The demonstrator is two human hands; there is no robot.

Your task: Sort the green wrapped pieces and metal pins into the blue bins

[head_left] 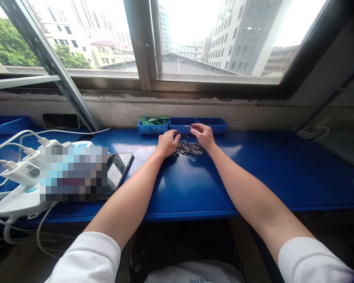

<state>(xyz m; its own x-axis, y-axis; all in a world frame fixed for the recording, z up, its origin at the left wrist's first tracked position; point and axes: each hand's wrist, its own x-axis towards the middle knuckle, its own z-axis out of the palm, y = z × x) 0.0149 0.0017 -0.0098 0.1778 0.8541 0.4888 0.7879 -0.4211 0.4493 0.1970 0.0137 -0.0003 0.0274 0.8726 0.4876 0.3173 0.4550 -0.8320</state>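
Observation:
A loose pile of small, thin metal pins [191, 148] lies on the blue tabletop between my hands; their exact kind is too small to tell. At the pile's left edge is my left hand [166, 144], with its fingers curled and thumb close to the forefinger. Whatever it holds, if anything, is hidden. Just above the pile's right side, my right hand [204, 135] pinches a small, thin, light piece [188, 126] between thumb and fingertips. That piece is in front of a blue divided bin [215, 126].
Green packets [153, 120] fill the bin's left compartment. On the left stand a white power strip [14, 202] with plugs and cables, and a smartphone [118, 169] beside a blurred-out area. Another phone [61, 121] leans by the wall near a slanted metal post [73, 96].

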